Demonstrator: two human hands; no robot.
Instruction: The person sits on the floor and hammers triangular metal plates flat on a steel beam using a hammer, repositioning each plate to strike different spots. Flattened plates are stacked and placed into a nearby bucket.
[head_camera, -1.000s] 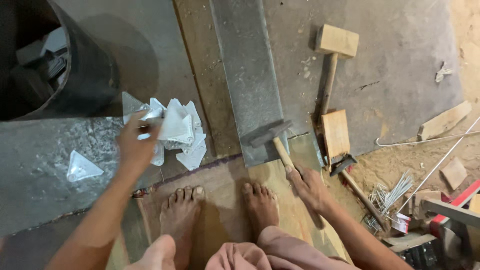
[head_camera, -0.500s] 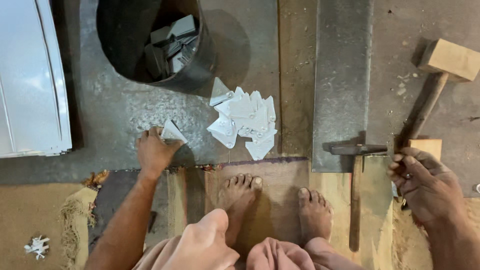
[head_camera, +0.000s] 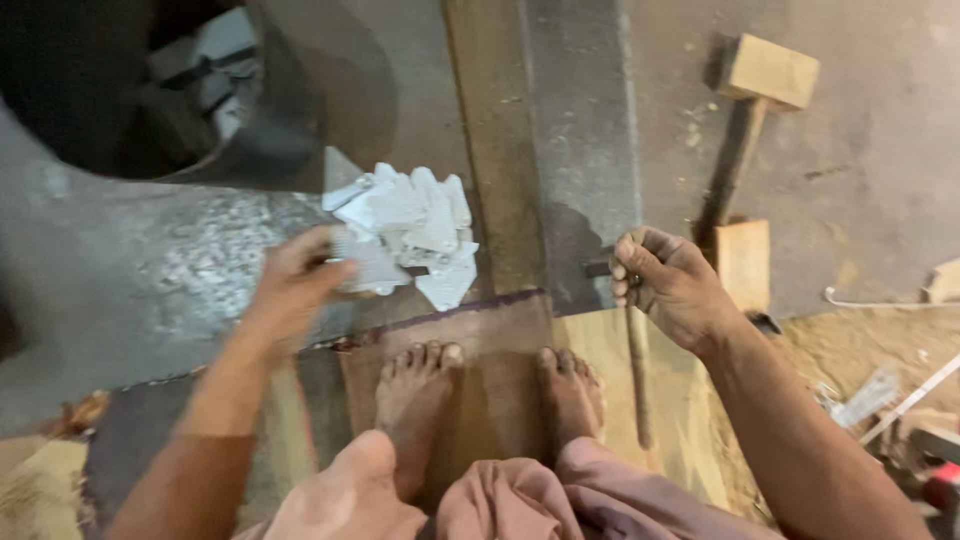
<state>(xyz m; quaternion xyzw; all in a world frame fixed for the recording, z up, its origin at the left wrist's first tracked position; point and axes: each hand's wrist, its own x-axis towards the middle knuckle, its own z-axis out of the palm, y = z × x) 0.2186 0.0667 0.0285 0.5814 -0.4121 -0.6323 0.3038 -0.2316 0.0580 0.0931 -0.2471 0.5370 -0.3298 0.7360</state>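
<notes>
The person crouched barefoot on a wooden board, with the work spread on the floor ahead rather than on any desk. The left hand reached to the near edge of a heap of small cut sheet-metal pieces. Although the hand was blurred, its grip looked pinched on one pale metal piece that still touched the heap. The right hand had its fingers curled tightly round a hammer, gripping it high up beside the head. The head itself was mostly hidden by the knuckles, and the wooden handle trailed back toward the right foot. Just beside that hand a long flat steel bar ran away across the floor. A dark round bin holding more metal scraps stood beyond the heap, and a wooden mallet lay well apart to the right. By my reading, the step in hand was picking a single piece off the heap while the hammer was kept ready. A next move would call for lifting that piece clear without dragging its neighbours along. It would also need setting flat on a firm surface such as the bar, with the fingers kept away from the hammer's face.
</notes>
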